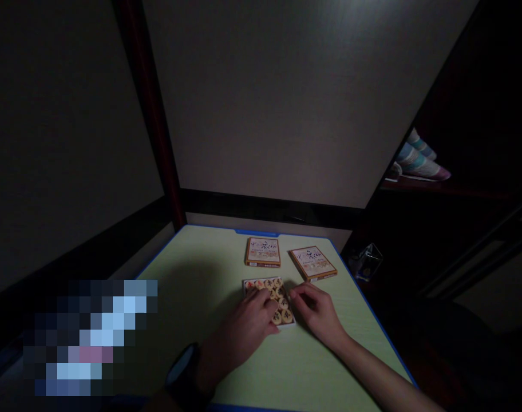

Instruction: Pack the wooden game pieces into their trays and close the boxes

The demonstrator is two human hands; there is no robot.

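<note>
A shallow white tray (293, 324) of round wooden Chinese chess pieces (282, 303) lies on the table in front of me. Some pieces carry red characters, others black ones. My left hand (254, 315), with a dark watch on its wrist, lies over the tray's left part with curled fingers touching the pieces. Its fingertips are partly hidden, so whether they grip a piece is unclear. Just right of the tray, my right hand (315, 309) is near the tabletop, thumb and forefinger drawn together; no object shows between them.
Two flat orange-edged Chinese chess boxes (264, 252) (313, 262) lie behind the tray, the right one turned at an angle. The pale green table (175, 303) has a blue rim and stands against a wall panel. Striped cloth items (419, 160) sit on a dark shelf at right.
</note>
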